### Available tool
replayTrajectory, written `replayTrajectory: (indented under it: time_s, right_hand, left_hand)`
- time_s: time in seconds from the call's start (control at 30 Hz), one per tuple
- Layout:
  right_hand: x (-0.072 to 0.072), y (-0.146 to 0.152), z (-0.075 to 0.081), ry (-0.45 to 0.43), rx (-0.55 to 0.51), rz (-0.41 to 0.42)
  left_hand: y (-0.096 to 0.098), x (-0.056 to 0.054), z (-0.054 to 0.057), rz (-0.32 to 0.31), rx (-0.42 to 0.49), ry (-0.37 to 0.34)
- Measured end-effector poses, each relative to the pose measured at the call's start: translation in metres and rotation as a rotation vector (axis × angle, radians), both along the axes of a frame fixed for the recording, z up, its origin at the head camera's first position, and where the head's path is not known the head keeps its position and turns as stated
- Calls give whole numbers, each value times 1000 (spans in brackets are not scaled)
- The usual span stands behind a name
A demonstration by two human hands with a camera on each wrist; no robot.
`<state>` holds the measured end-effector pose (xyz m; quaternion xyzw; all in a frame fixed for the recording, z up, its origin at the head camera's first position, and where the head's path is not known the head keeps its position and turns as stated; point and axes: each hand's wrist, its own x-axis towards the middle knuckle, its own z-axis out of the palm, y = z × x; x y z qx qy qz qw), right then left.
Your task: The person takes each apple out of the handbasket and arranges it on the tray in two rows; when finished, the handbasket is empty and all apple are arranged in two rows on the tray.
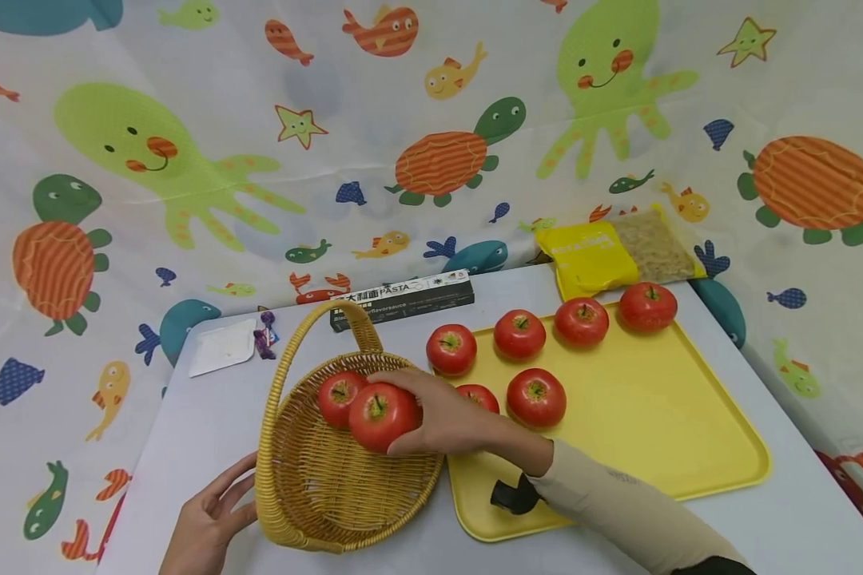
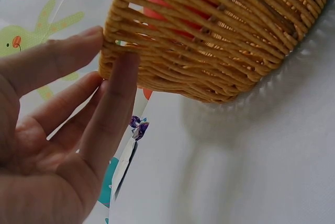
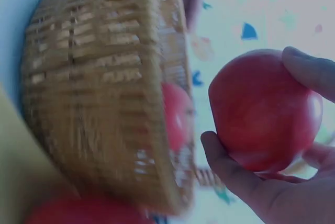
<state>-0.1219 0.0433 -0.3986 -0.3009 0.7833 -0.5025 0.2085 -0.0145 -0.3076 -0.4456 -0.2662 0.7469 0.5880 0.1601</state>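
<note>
My right hand (image 1: 439, 411) grips a red apple (image 1: 383, 417) from its right side, held over the wicker basket (image 1: 331, 487). In the right wrist view the thumb and fingers curl round this apple (image 3: 264, 109), beside the basket's rim (image 3: 170, 177). Another red apple (image 1: 340, 398) lies inside the basket, partly hidden by the held one. At the basket's left side, my left hand (image 1: 212, 519) touches it with extended fingers. The left wrist view has the fingertips (image 2: 125, 67) against the woven wall (image 2: 220, 51).
A yellow tray (image 1: 640, 431) on the right bears several red apples (image 1: 536, 398). Behind stand a black-and-white pasta box (image 1: 410, 302) and a yellow pasta bag (image 1: 593, 259). Purple-wrapped candies (image 1: 264, 337) lie beside a small white tray (image 1: 223, 346) at the back left.
</note>
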Motion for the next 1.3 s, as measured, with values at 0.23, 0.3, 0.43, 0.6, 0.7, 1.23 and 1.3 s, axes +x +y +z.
replayTrajectory:
  time_s: [0.23, 0.3, 0.43, 0.6, 0.7, 1.23, 1.3]
  right_hand:
    - [-3, 74, 23, 25, -69, -223]
    - [-4, 99, 28, 39, -77, -303]
    - [-3, 149, 31, 71, -55, -454]
    - [3, 196, 15, 70, -41, -615]
    - [8, 216, 0, 43, 18, -681]
    - [29, 243, -58, -88, 201, -727]
    - [30, 242, -60, -99, 207, -727]
  left_hand:
    - [-1, 1, 1, -1, 13, 26]
    - [-1, 2, 1, 2, 19, 31]
    - [-1, 2, 1, 7, 25, 33]
    - [-1, 1, 2, 15, 20, 30]
    - [-1, 1, 2, 12, 24, 33]
    - [-1, 0, 0, -2, 29, 57]
    - [-1, 0, 1, -1, 29, 57]
